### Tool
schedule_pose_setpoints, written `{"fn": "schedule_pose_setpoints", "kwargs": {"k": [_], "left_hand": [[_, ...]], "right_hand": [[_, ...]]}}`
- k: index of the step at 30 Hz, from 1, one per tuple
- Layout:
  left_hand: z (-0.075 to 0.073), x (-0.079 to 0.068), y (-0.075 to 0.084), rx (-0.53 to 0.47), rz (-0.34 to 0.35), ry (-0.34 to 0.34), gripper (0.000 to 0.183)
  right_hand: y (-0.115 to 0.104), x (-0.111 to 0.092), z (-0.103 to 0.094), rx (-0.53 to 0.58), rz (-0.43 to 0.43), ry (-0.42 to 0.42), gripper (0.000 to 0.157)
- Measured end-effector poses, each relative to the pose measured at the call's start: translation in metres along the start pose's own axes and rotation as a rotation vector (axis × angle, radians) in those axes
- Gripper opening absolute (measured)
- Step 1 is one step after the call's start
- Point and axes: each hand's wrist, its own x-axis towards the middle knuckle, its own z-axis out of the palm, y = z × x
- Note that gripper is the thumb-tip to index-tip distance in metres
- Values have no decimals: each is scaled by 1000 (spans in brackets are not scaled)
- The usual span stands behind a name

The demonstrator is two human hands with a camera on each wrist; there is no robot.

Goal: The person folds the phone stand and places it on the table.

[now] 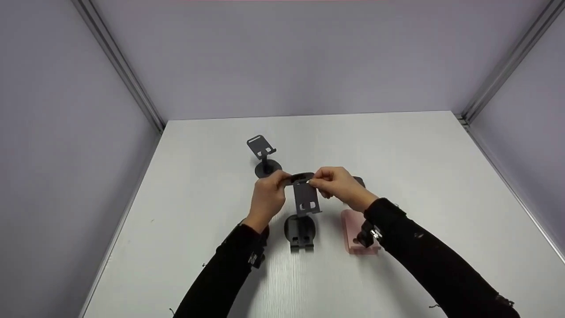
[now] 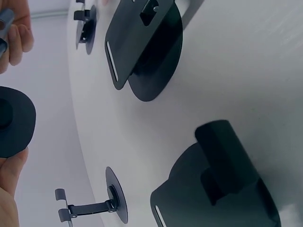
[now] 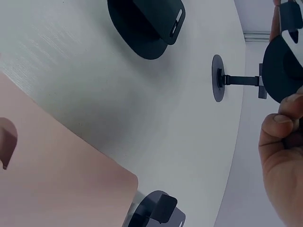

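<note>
Between my two hands hangs a dark phone stand [image 1: 306, 198], off the table, with its cut-out plate facing up. My left hand [image 1: 268, 197] pinches the stand's round base at its left edge; the left wrist view shows this base [image 2: 17, 123] from beneath. My right hand [image 1: 337, 184] pinches the stand on the right with thumb and fingers, seen close in the right wrist view. Under the held stand, a black folded phone stand [image 1: 301, 234] rests on the table. A pink phone stand [image 1: 353, 225] lies beneath my right wrist, partly covered by it.
A dark phone stand [image 1: 263, 154] stands upright farther back on the left. Behind my right hand another dark stand [image 1: 359, 181] shows in part. The left wrist view has one more black stand [image 2: 218, 189] close by. Pale walls surround the white table [image 1: 198, 176].
</note>
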Motion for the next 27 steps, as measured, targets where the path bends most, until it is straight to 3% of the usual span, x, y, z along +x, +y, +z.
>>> {"fn": "schedule_pose_setpoints", "kwargs": {"k": [12,17,27], "left_hand": [[-6,1,-4,20,-16,30,6],[-8,2,-4,25,-51,18,5],[-8,1,-5,16,-90,55,5]], "right_hand": [[9,-7,1,1,16,-104,20],[11,-9,3,2,17,-119,16],[13,-11,8,-54,2,-146,15]]}}
